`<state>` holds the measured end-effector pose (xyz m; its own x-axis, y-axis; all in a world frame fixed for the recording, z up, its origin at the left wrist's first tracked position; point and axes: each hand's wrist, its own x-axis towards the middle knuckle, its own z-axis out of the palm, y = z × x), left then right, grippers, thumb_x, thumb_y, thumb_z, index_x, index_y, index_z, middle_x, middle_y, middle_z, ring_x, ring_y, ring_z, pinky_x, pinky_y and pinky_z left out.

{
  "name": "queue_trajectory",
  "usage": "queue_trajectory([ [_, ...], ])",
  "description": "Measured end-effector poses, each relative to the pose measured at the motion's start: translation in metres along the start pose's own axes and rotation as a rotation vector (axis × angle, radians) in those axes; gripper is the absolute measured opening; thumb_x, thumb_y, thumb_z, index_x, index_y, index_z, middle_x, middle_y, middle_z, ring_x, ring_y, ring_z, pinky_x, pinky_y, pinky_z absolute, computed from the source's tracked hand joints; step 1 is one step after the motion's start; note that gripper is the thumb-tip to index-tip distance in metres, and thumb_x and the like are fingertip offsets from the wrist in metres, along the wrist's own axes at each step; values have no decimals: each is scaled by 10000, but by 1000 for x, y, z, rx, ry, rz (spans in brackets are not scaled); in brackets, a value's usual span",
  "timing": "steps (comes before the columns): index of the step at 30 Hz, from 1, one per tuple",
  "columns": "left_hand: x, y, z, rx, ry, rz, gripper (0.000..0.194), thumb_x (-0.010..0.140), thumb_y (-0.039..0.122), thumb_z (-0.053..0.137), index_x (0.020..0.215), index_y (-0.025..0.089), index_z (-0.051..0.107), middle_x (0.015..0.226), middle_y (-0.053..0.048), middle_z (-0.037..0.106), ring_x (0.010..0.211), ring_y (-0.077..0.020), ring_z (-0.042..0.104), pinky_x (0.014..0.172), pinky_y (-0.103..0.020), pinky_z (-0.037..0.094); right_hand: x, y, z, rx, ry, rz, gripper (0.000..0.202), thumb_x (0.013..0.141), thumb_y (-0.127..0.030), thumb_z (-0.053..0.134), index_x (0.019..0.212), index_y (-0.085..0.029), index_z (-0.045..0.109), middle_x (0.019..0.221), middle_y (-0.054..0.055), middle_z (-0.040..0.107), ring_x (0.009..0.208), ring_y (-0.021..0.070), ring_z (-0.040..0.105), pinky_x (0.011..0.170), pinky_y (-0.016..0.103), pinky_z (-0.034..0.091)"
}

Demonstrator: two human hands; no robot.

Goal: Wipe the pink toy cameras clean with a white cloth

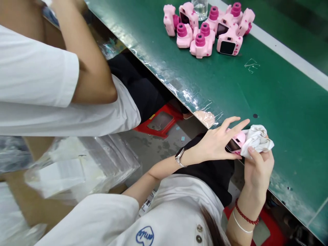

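Just over the table's near edge, my left hand [216,140], with a watch on the wrist, grips a pink toy camera [239,138] from the left. Two of its fingers stretch out above the camera, and part of the dark screen shows beside the palm. My right hand [258,165] pinches a crumpled white cloth [257,139] and presses it against the camera's right side. The cloth covers that end of the camera and some of my right fingers.
Several pink toy cameras [201,44] with magenta lenses stand grouped on the green table [287,112], by a clear container [200,8]. A co-worker's arm [92,68] is at the left. A red stool [164,119] and plastic-wrapped goods [84,167] sit below.
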<state>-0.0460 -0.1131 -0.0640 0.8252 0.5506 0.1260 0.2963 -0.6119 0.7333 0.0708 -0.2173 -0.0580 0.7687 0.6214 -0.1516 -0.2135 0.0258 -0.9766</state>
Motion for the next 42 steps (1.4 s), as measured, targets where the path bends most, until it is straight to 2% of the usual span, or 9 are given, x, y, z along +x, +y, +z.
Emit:
queue_trajectory([
  [4, 3, -1, 4, 29, 57, -45, 885, 833, 559, 730, 1549, 271, 299, 1529, -164, 397, 1160, -286, 661, 749, -341, 627, 3, -1, -13, -240, 88, -84, 485, 692, -332, 838, 1134, -175, 712, 1115, 86, 721, 1107, 245, 668, 1021, 403, 511],
  [7, 4, -7, 0, -42, -5, 36, 820, 873, 310, 726, 1556, 318, 272, 1536, -133, 404, 1151, -252, 677, 853, -344, 613, 9, 1, -31, -522, 273, -170, 303, 708, -399, 803, 863, -148, 735, 860, 70, 717, 868, 247, 680, 925, 442, 546],
  [10, 8, -13, -3, -111, -58, 77, 649, 922, 123, 589, 1509, 302, 375, 1486, -86, 514, 1236, -224, 650, 1009, -348, 556, 18, 2, -45, -578, 367, -281, 314, 730, -407, 753, 907, -148, 729, 900, 72, 715, 886, 264, 673, 934, 464, 537],
  [16, 16, -12, -3, -272, -40, 19, 687, 811, 357, 809, 1418, 213, 521, 1394, -94, 658, 1238, -253, 669, 1050, -327, 514, 21, -12, -41, -543, 427, -626, 176, 777, -247, 637, 949, -214, 637, 985, 55, 634, 944, 273, 654, 951, 466, 528],
  [21, 17, -8, -1, -342, -26, -96, 728, 745, 398, 859, 1391, 235, 564, 1242, -54, 741, 1084, -245, 728, 927, -299, 531, 21, -31, -10, -1074, -46, -655, 182, 817, -261, 573, 985, -219, 631, 1067, 108, 630, 991, 273, 617, 888, 436, 497],
  [24, 18, -8, 2, -379, -12, -159, 518, 729, 438, 865, 1149, 183, 701, 901, -25, 770, 861, -226, 737, 781, -276, 521, 30, -29, 2, -1006, -227, -576, 241, 786, -240, 527, 1008, -218, 621, 1139, 106, 654, 1037, 251, 623, 892, 409, 480],
  [28, 18, -7, 5, -326, -7, -226, 394, 708, 508, 863, 687, 171, 660, 628, 5, 634, 626, -179, 641, 650, -271, 459, 43, -20, 8, -779, -242, -361, 207, 750, -316, 604, 934, -222, 612, 982, 55, 699, 888, 209, 634, 754, 326, 481],
  [38, 13, -13, -1, -447, -19, -116, 703, 735, 384, 857, 1356, 174, 602, 1125, -76, 763, 980, -244, 724, 845, -300, 518, 61, -14, -14, -554, -252, -100, 281, 739, -455, 710, 791, -225, 558, 762, -23, 605, 713, 157, 550, 685, 291, 461],
  [42, 15, -14, -4, -524, -41, -82, 678, 736, 314, 849, 1354, 193, 597, 1287, -76, 720, 1117, -237, 702, 941, -292, 506, 55, -22, -36, -574, -482, -171, 331, 762, -492, 722, 974, -245, 660, 1280, 58, 641, 1164, 259, 596, 971, 386, 481],
])
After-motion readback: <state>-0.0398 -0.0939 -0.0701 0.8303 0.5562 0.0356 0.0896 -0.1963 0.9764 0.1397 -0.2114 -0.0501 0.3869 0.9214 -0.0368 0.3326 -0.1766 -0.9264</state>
